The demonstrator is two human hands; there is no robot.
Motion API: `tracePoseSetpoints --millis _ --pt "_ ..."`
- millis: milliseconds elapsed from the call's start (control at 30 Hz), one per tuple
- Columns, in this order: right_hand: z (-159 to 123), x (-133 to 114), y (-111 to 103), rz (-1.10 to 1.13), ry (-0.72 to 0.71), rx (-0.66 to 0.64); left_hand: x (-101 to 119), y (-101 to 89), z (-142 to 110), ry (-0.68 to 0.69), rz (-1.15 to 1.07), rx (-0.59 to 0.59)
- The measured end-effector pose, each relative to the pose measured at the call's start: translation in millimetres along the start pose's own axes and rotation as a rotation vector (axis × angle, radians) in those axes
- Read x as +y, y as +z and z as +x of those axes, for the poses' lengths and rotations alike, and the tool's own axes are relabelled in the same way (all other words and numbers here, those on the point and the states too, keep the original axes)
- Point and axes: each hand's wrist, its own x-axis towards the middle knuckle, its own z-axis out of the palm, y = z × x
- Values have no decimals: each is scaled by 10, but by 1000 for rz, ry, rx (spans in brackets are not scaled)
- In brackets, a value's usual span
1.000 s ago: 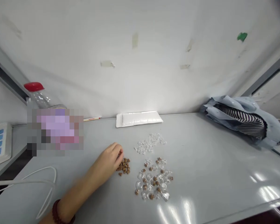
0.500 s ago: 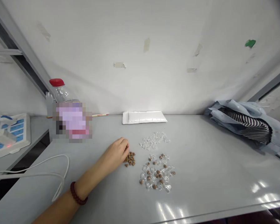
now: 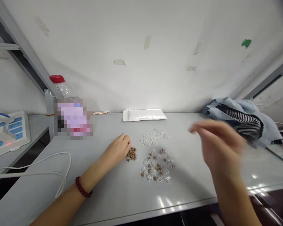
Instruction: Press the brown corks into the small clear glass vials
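Observation:
My left hand [image 3: 119,147] rests on the grey table [image 3: 122,188], fingers curled together at the edge of a small heap of brown stoppers [image 3: 131,154]; what the fingertips hold is hidden. To the right of that heap lies a pile of tiny clear bottles with brown stoppers [image 3: 157,165]. Behind it sits a pile of clear bottles without stoppers [image 3: 155,137]. My right hand [image 3: 218,146] hangs in the air right of the piles, smeared by motion, fingers pointing left.
A white padded envelope [image 3: 143,114] lies by the back wall. A red-capped bottle [image 3: 61,89] stands at the back left, a power strip [image 3: 8,131] and white cable [image 3: 37,168] further left. Striped and blue cloth [image 3: 244,121] lies at the right.
My right hand has come into view, raised above the table at the right. My left hand stays at the brown stoppers. The view has shifted a little.

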Motion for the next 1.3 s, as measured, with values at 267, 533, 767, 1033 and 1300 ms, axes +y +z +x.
tracePoseSetpoints --millis 267,533,767,1033,1300 --pt "391 742 266 -70 329 -317 53 -15 4 18 -28 32" --pt "289 794 202 -265 237 -522 315 36 -93 115 -123 107" --pt "262 674 214 -176 268 -433 484 19 -164 158 -235 122" --pt "16 192 594 647 263 -573 662 -48 -207 181 -304 241" --pt "-165 114 788 143 -244 -437 597 79 -179 351 -265 385"
